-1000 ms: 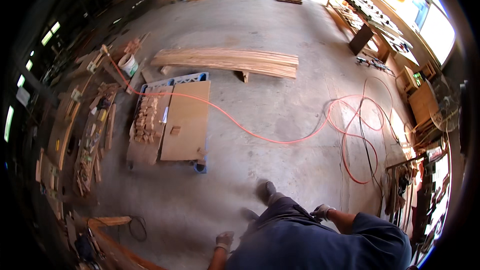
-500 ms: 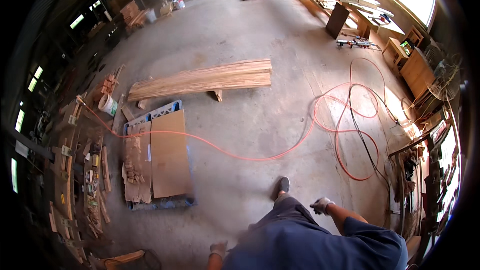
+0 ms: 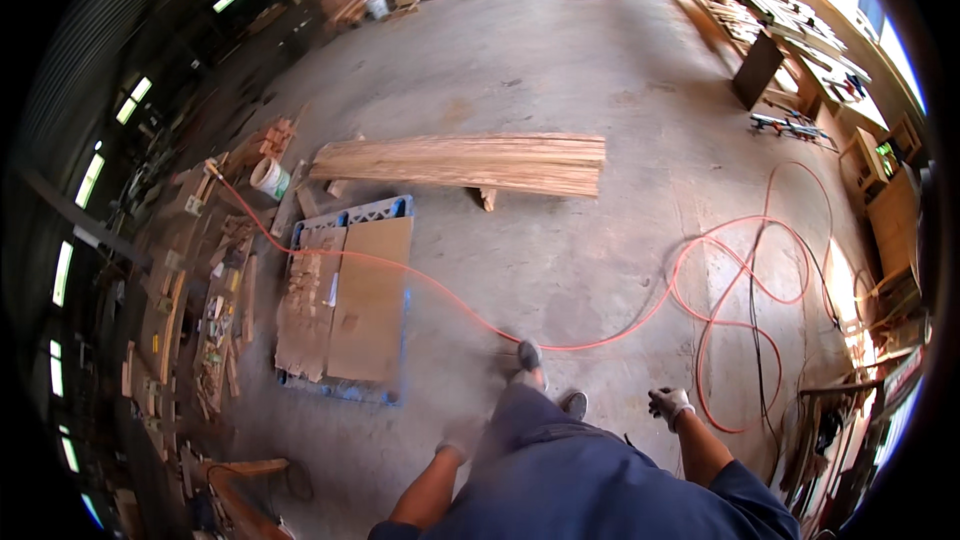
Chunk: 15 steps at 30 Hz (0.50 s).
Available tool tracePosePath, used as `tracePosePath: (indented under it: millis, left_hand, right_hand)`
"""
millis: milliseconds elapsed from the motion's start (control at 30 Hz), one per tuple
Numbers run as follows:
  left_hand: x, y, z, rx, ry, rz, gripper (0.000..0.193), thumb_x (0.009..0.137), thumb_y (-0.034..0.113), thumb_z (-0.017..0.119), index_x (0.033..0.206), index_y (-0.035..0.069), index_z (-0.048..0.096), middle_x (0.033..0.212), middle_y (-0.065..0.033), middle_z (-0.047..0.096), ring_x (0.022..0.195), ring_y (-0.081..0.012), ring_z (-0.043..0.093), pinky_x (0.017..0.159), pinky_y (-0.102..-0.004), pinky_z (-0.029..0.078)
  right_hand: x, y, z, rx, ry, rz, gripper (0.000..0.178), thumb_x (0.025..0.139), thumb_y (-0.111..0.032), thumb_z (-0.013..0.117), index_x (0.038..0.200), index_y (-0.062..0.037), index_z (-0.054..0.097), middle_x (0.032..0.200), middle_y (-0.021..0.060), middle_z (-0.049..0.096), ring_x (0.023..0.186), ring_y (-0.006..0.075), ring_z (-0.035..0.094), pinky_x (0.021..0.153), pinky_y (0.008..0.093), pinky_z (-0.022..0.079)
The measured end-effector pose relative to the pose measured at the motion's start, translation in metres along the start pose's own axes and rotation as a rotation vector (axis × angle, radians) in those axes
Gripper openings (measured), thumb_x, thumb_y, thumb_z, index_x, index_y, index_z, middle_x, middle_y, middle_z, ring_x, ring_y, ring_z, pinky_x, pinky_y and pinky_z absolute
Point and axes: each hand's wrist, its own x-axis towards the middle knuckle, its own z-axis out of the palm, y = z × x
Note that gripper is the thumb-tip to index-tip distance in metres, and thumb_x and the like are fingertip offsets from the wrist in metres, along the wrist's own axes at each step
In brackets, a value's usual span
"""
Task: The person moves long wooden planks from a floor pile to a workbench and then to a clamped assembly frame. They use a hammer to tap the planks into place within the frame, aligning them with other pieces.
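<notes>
My right hand (image 3: 671,406), in a pale work glove with darker fingertips, hangs to the right of my legs. Its fingers are loosely bent and a little apart, with nothing visible in them. By my left thigh, motion smears my left hand (image 3: 456,443), so its fingers cannot be made out. Neither hand touches anything that I can see. An orange hose (image 3: 436,286) crosses the concrete floor in front of me, by my forward shoe (image 3: 530,352). Ahead lies a stack of long wooden boards (image 3: 460,161), raised on wooden supports.
Left of my path, a blue pallet (image 3: 402,208) carries cardboard sheets (image 3: 372,295) and small wood pieces. A white bucket (image 3: 268,178) stands behind it, with scrap wood (image 3: 225,330) along the left. Loops of hose and a black cable (image 3: 752,325) lie at right; a workbench (image 3: 770,0) lines the far right.
I have stepped forward and my view has turned left, so the boards and pallet sit further right. One shoe is now at the hose. My left forearm shows more.
</notes>
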Motion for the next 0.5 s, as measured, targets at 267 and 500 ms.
tracePosePath:
  millis: [267,500]
  left_hand:
    - [0.065,-0.012,0.046,0.299,-0.471,-0.081,0.034,0.095,0.033,0.061,0.116,0.010,0.075,0.119,-0.0188,0.072,0.113,-0.0376,0.068,0.098,-0.0466,0.052]
    - [0.203,0.067,0.031,0.283,-0.538,-0.028,0.040,0.095,0.040,0.059,0.119,0.012,0.074,0.123,-0.0166,0.070,0.114,-0.0353,0.068,0.100,-0.0438,0.052]
  right_hand:
    - [-0.033,-0.059,0.006,-0.253,-0.044,0.107,0.032,0.091,-0.018,0.073,0.104,0.0102,0.070,0.086,0.0150,0.074,0.067,0.0229,0.070,0.062,0.0361,0.057]
    - [0.030,-0.129,-0.029,-0.317,0.087,0.129,0.039,0.089,-0.021,0.076,0.113,0.0099,0.071,0.096,0.0176,0.076,0.082,0.0245,0.073,0.073,0.0365,0.059]
